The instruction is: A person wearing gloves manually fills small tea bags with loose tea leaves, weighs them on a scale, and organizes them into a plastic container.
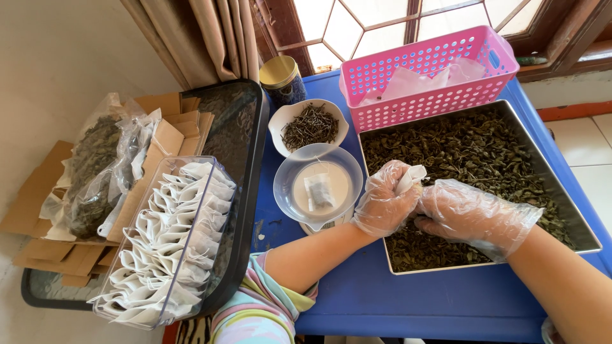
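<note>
Gloved hands (pixel 440 207) pinch small white bag (pixel 411 177) over tray (pixel 577 213) of dried leaves (pixel 472 150).

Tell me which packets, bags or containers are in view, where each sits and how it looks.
Small sachet: white, held between left hand and right hand.
Filled sachet: white square, in the clear bowl.
Clear box: far left, packed with white sachets.
Plastic bags: clear, dark leaves, on cardboard.
Round tin: dark, gold lid, by the window.
Pink basket: holds clear bags.

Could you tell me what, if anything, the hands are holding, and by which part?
The left hand holds a small white sachet around its lower part; the right hand meets it from the side.
</note>
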